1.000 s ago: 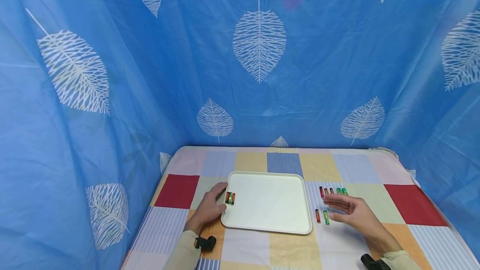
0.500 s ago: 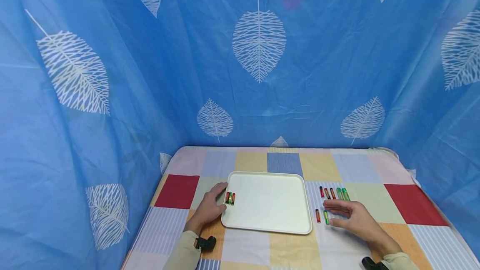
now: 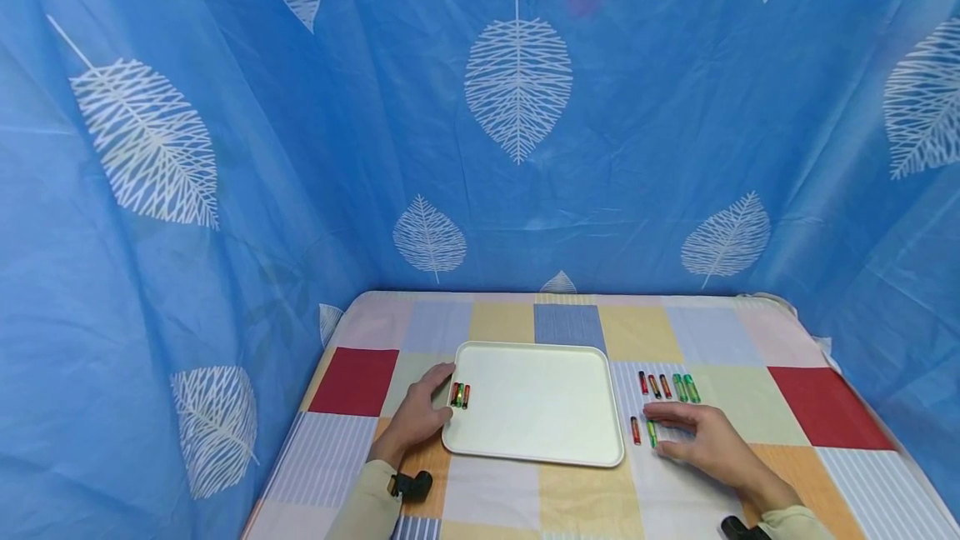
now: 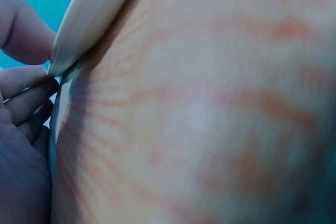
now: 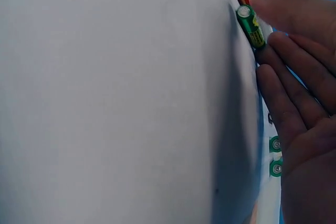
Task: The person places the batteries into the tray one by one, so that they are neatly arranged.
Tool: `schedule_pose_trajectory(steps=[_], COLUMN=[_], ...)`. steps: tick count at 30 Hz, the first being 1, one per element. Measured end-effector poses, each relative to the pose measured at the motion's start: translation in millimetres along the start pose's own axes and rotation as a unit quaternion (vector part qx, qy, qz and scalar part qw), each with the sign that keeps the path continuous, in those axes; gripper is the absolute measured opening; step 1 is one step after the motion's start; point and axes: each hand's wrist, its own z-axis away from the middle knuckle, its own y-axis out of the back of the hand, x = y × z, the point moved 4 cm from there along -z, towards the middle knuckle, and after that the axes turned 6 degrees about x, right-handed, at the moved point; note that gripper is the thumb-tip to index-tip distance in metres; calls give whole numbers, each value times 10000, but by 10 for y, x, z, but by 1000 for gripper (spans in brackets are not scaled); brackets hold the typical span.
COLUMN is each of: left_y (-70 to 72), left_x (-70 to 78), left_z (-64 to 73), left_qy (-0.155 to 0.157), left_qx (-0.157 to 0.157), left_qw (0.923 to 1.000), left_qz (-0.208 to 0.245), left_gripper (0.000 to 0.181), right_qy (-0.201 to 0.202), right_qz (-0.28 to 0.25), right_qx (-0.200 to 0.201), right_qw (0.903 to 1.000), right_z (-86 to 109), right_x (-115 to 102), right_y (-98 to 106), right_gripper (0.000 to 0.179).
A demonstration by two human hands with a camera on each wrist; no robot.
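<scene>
My left hand [image 3: 417, 415] rests at the left edge of a cream tray [image 3: 536, 458], thumb and fingers spread along its rim. In the left wrist view, the thumb and fingers [image 4: 31, 90] touch the tray rim [image 4: 94, 19]. Over the table's right part, my right hand [image 3: 705, 438] has its thumb and fingers apart about a green battery [image 3: 652, 433]. In the right wrist view, the thumb is near the upper end of this green battery [image 5: 251, 27], with the fingers by its lower end. A red battery [image 3: 636, 431] lies just left of it.
A short row of red and green batteries [image 3: 461, 395] lies inside the tray's left end. Behind my right hand, red batteries [image 3: 655, 387] and green batteries [image 3: 686, 388] stand in a line on the patchwork tablecloth [image 3: 510, 494]. A blue curtain [image 3: 600, 215] surrounds the table.
My right hand has drawn slightly nearer to me and down about the green battery, uncovering the far row of batteries. The left hand and tray stay in place.
</scene>
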Motion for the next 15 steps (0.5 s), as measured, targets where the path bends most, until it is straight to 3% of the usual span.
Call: schedule_pose_trajectory(steps=[9, 15], left_y=[-5, 0], left_x=[-16, -13], left_z=[1, -3], left_qy=[31, 14], left_qx=[18, 39], left_qw=[10000, 10000], left_qz=[-11, -47], left_gripper=[78, 78], right_qy=[411, 317], right_qz=[670, 895], right_qx=[165, 241], right_qw=[9968, 9952], right_z=[-19, -22], right_x=[-33, -53], right_y=[-27, -51], right_gripper=[52, 51])
